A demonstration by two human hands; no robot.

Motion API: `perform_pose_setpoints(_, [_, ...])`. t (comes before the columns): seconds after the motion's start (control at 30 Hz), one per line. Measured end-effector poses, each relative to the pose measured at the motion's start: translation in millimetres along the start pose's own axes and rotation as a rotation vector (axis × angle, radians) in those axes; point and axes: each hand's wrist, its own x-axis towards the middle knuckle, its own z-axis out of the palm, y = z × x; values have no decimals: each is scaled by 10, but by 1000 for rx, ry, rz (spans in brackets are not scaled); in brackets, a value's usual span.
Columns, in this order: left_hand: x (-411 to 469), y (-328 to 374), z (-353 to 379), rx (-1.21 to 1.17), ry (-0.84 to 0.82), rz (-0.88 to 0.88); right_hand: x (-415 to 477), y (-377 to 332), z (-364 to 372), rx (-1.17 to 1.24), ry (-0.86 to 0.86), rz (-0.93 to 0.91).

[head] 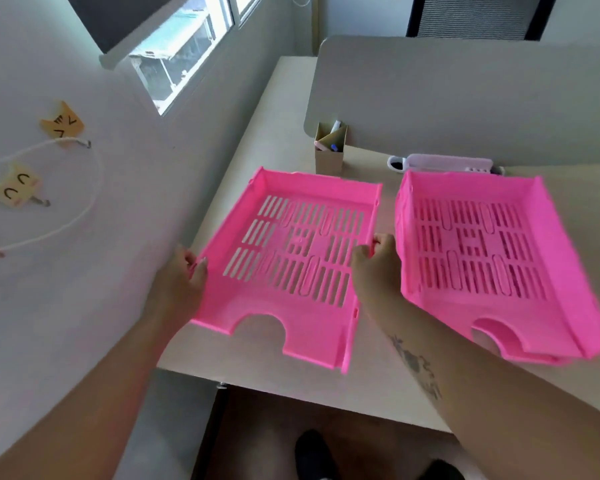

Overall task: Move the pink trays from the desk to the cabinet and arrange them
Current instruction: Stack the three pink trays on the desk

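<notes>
A single pink slotted tray (pixel 222 306) is at the left end of the beige desk (pixel 278 116), its front notch toward me. My left hand (pixel 184 275) grips its left side wall and my right hand (pixel 374 261) grips its right side wall. To the right a stack of pink trays (pixel 575 282) rests on the desk, close beside my right hand. The cabinet is not in view.
A cardboard pen holder (pixel 329 157) and a white power strip (pixel 444 163) stand behind the trays, against a grey desk divider (pixel 465 98). A wall with cat-shaped hooks (pixel 63 124) runs close along the left. My feet (pixel 312 455) show under the desk's front edge.
</notes>
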Motion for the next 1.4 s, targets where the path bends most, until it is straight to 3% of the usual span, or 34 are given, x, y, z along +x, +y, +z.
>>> perform_pose_setpoints(0.2, [-91,1038,241,-67,131,64,417,-53,-958,-28,-93,-73])
perform_pose_setpoints(0.6, [-1000,2893,1473,-215,48,6,1029,789,-2922,-178,-44,-60])
perform_pose_setpoints(0.87, [-1302,2977,1766,-125,42,-50,1041,1097,-3090,-172,-118,-28])
perform_pose_setpoints(1.4, [-1122,2899,1786,-219,-88,-24,1047,1052,-3051,-222,-152,-30])
